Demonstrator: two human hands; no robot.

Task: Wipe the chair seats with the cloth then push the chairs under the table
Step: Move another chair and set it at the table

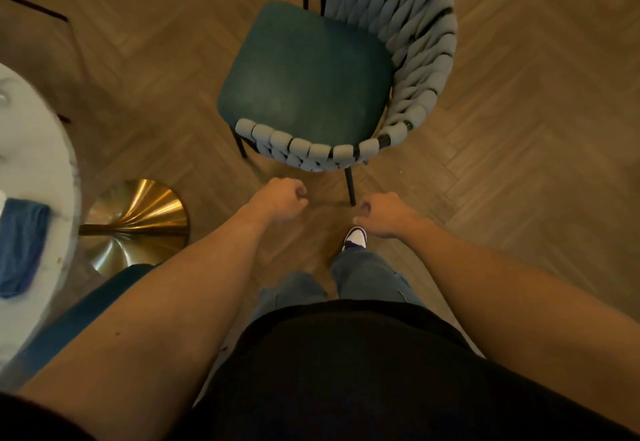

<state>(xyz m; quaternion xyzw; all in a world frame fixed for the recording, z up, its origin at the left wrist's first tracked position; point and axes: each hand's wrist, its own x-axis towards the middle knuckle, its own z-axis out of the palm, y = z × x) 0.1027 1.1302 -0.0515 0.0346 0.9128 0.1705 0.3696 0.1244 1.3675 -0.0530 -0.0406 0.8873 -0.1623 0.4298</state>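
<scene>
Both hands curled, empty: left hand [282,200], right hand [382,214]. Just beyond: chair [426,60], smooth teal seat, thick grey woven-rope back. Blue cloth [20,246] crumpled on white marble table [41,150], left.

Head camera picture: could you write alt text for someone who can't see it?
Seen from above, a person's left hand and right hand, both empty with fingers curled, reach toward a chair with a green seat and grey woven back on a wooden floor. At left, a blue cloth lies on a white table.
</scene>
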